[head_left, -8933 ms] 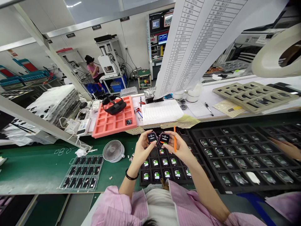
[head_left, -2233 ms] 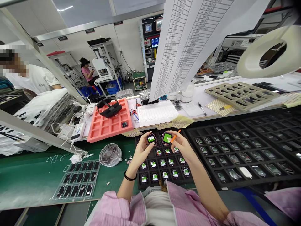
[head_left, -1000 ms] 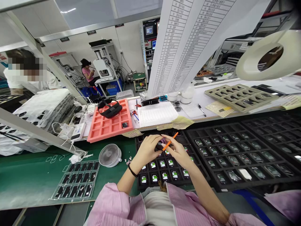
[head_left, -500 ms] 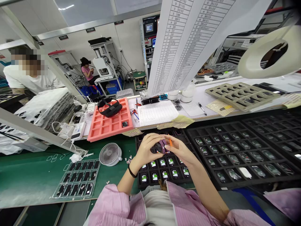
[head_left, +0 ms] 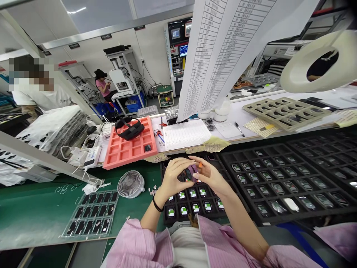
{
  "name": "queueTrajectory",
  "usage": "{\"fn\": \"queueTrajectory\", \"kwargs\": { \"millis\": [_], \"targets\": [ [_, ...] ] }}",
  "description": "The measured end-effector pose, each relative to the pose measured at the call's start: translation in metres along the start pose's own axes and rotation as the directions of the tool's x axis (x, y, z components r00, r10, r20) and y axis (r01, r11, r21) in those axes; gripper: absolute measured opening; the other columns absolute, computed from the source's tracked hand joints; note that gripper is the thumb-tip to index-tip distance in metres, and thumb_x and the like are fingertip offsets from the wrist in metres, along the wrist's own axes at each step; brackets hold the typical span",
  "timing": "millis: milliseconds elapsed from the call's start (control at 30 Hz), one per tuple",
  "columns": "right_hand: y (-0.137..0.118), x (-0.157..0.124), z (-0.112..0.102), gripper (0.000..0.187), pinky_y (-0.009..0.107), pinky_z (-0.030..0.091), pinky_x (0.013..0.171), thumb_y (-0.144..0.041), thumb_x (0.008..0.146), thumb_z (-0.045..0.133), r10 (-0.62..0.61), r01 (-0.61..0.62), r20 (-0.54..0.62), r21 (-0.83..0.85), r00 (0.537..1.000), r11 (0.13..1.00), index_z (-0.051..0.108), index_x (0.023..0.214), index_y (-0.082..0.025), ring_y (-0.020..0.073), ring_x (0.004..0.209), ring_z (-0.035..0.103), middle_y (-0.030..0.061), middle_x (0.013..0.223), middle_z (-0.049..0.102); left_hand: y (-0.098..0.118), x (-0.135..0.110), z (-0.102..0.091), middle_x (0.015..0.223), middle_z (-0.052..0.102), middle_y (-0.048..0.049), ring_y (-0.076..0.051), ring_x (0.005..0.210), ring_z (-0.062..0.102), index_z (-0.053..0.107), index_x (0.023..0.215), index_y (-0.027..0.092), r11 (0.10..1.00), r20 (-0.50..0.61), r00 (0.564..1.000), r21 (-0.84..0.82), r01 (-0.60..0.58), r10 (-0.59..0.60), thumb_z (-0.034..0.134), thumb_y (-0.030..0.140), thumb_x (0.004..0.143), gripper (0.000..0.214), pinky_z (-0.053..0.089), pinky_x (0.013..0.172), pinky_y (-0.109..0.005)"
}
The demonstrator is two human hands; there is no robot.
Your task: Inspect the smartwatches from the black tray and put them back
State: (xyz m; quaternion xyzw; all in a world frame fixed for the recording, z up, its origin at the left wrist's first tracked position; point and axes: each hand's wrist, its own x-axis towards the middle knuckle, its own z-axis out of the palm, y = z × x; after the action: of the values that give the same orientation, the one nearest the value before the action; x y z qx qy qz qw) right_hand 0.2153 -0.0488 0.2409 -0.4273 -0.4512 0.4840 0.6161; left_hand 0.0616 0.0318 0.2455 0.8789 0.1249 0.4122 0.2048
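Note:
My left hand [head_left: 174, 178] and my right hand [head_left: 209, 176] meet above a black tray [head_left: 165, 213] of small green-screened devices. Between them, my left fingers grip a dark smartwatch body with a purple frame [head_left: 189, 174], partly hidden by my fingers. A second watch may be there too, but I cannot tell. The tip of an orange stick [head_left: 200, 164] shows behind my right fingers, which hold it and touch the watch. A black band circles my left wrist.
A larger black tray of devices [head_left: 279, 219] lies to the right. Beyond my hands are a pink foam tray [head_left: 131, 150] holding a black headset, papers, and a tan tray [head_left: 287, 113]. A small fan [head_left: 130, 184] stands on the green mat [head_left: 36, 212] to the left.
Two seconds ago the hands held separate green-screened watches apart. They now press together around a dark watch, and the orange stick has dropped mostly behind my right fingers.

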Motion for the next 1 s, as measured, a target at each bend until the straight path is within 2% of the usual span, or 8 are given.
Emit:
{"fn": "queueTrajectory", "kwargs": {
  "millis": [67,133,233,300,367,567,767,1000],
  "targets": [
    [-0.002,0.0,-0.002,0.053,0.041,0.051,0.094,-0.037,0.074,0.075,-0.119,0.119,-0.091,-0.013,0.989,0.993,0.056,0.122,-0.027,0.0224,0.107,0.065,0.008,0.116,0.068,0.001,0.0,-0.002,0.115,0.067,-0.0093,-0.026,0.11,0.059,0.058,0.12,0.022,1.0,-0.012,1.0,-0.017,0.008,-0.008,0.074,0.019,0.07,0.052,0.047,0.095,-0.045],
    [-0.003,-0.004,-0.005,0.042,0.045,0.051,0.094,-0.037,0.08,0.07,-0.269,0.259,-0.257,-0.073,0.928,0.963,0.057,0.119,-0.026,0.0234,0.105,0.066,0.0083,0.111,0.071,0.002,0.0,-0.003,0.119,0.065,-0.0105,-0.026,0.113,0.058,0.057,0.122,0.021,0.997,-0.006,0.999,-0.052,0.05,-0.05,0.073,0.019,0.072,0.053,0.047,0.097,-0.045],
    [-0.005,-0.015,-0.007,0.032,0.045,0.057,0.072,-0.046,0.092,0.049,-0.411,0.384,-0.389,-0.151,0.824,0.911,0.063,0.109,-0.022,0.0229,0.07,0.071,0.0074,0.082,0.075,0.003,-0.002,-0.004,0.123,0.063,-0.0114,-0.025,0.114,0.059,0.056,0.123,0.021,0.985,0.024,0.991,-0.107,0.136,-0.134,0.07,0.018,0.074,0.051,0.048,0.098,-0.045],
    [-0.004,-0.022,-0.007,0.041,0.041,0.056,0.055,-0.05,0.095,0.039,-0.452,0.425,-0.365,-0.156,0.814,0.892,0.067,0.098,-0.02,0.0209,0.05,0.066,0.006,0.067,0.072,0.003,-0.002,-0.003,0.124,0.062,-0.0114,-0.025,0.114,0.059,0.056,0.123,0.021,0.979,0.027,0.987,-0.129,0.16,-0.158,0.07,0.017,0.074,0.052,0.048,0.098,-0.044],
    [-0.002,-0.026,-0.006,0.043,0.039,0.053,0.049,-0.048,0.095,0.039,-0.481,0.451,-0.336,-0.167,0.81,0.877,0.069,0.086,-0.019,0.0207,0.048,0.064,0.006,0.064,0.071,0.004,-0.003,-0.001,0.124,0.062,-0.0114,-0.025,0.114,0.059,0.056,0.123,0.022,0.978,0.018,0.987,-0.136,0.16,-0.159,0.071,0.016,0.074,0.052,0.049,0.098,-0.044],
    [0.004,-0.027,-0.003,0.043,0.043,0.057,0.058,-0.044,0.096,0.039,-0.534,0.434,-0.401,-0.317,0.745,0.843,0.07,0.076,-0.021,0.0231,0.058,0.068,0.0062,0.065,0.07,0.006,-0.004,-0.001,0.123,0.063,-0.0111,-0.025,0.114,0.059,0.056,0.124,0.022,0.977,0.022,0.985,-0.128,0.17,-0.169,0.071,0.019,0.074,0.052,0.048,0.099,-0.045],
    [0.006,-0.027,-0.004,0.041,0.04,0.057,0.059,-0.036,0.097,0.037,-0.611,0.485,-0.354,-0.386,0.708,0.785,0.07,0.078,-0.021,0.023,0.062,0.07,0.0055,0.069,0.071,0.007,-0.004,-0.002,0.122,0.063,-0.0111,-0.025,0.113,0.06,0.056,0.124,0.022,0.98,0.018,0.987,-0.121,0.16,-0.159,0.07,0.017,0.074,0.052,0.049,0.098,-0.043],
    [-0.007,-0.03,-0.002,0.037,0.037,0.057,0.055,-0.029,0.096,0.037,-0.762,0.521,-0.152,-0.645,0.629,0.559,0.068,0.078,-0.023,0.0225,0.064,0.07,0.0052,0.064,0.071,0.007,-0.005,-0.002,0.118,0.064,-0.011,-0.024,0.108,0.062,0.058,0.121,0.021,0.986,-0.002,0.99,-0.094,0.137,-0.138,0.071,0.018,0.073,0.049,0.051,0.094,-0.042]
  ]
}}
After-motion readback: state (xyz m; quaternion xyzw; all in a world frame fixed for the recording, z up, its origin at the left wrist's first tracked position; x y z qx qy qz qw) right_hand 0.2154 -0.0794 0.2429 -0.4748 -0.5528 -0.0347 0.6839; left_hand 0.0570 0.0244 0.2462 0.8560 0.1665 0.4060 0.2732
